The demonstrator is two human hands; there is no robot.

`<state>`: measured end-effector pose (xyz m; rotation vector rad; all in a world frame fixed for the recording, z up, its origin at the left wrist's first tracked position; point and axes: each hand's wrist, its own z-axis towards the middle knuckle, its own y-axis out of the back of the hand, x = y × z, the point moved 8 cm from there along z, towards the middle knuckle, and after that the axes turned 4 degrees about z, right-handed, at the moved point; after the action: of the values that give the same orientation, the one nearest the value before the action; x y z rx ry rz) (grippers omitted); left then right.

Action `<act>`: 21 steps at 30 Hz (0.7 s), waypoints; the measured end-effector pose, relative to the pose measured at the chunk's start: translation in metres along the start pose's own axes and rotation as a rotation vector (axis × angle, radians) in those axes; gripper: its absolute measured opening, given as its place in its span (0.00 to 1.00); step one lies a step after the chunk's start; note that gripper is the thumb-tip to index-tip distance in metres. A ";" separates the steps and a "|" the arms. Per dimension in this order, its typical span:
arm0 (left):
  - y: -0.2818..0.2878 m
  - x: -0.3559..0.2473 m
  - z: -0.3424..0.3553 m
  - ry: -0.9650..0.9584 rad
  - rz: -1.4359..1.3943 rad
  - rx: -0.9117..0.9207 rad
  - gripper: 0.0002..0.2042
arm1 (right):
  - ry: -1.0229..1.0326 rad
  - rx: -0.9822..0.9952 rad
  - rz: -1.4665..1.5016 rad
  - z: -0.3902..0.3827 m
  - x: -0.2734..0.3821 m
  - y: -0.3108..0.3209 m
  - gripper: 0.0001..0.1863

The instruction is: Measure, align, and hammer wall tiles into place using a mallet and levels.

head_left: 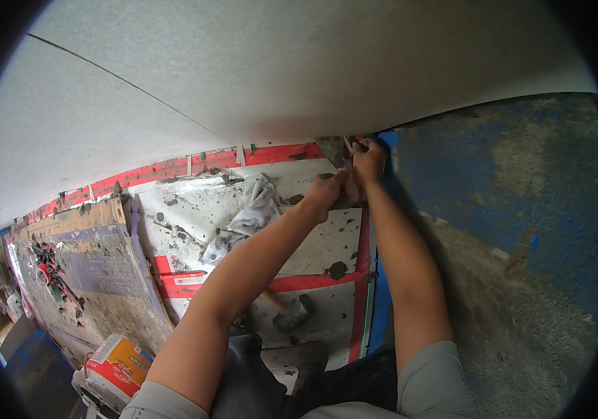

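Observation:
Both my arms reach forward to the foot of a large pale grey wall tile (pixel 257 77). My left hand (pixel 325 190) is closed around a small tool whose blade points at the bottom corner of the tile; the tool is mostly hidden. My right hand (pixel 368 160) is at the same corner, fingers pinched on a thin white spacer (pixel 348 144) at the tile's lower edge. A rough blue and grey mortar-covered wall (pixel 508 209) stands to the right of my hands.
The floor is covered with white sheeting (pixel 194 209) held by red tape (pixel 173 167) and spotted with mortar. A crumpled white rag (pixel 250 216) lies near my left forearm. A hammer (pixel 292 314) lies below it. A cardboard sheet (pixel 96 279) and an orange bag (pixel 121 363) are at left.

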<state>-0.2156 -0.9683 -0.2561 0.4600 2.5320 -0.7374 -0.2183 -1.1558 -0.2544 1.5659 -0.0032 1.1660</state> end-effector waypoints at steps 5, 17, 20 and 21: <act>-0.005 -0.010 -0.006 0.070 0.023 0.065 0.17 | -0.072 0.051 0.051 -0.007 0.001 0.000 0.15; -0.007 -0.017 -0.006 0.060 -0.049 0.056 0.16 | 0.039 -0.027 0.220 -0.006 0.014 0.002 0.11; -0.010 -0.013 -0.006 0.041 -0.057 0.044 0.16 | 0.007 -0.027 0.193 -0.006 0.003 0.002 0.10; -0.013 -0.010 -0.006 0.040 -0.054 0.040 0.16 | -0.016 -0.027 0.178 -0.006 -0.001 0.004 0.11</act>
<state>-0.2149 -0.9772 -0.2414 0.4251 2.5796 -0.8084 -0.2247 -1.1534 -0.2525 1.5751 -0.1710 1.2861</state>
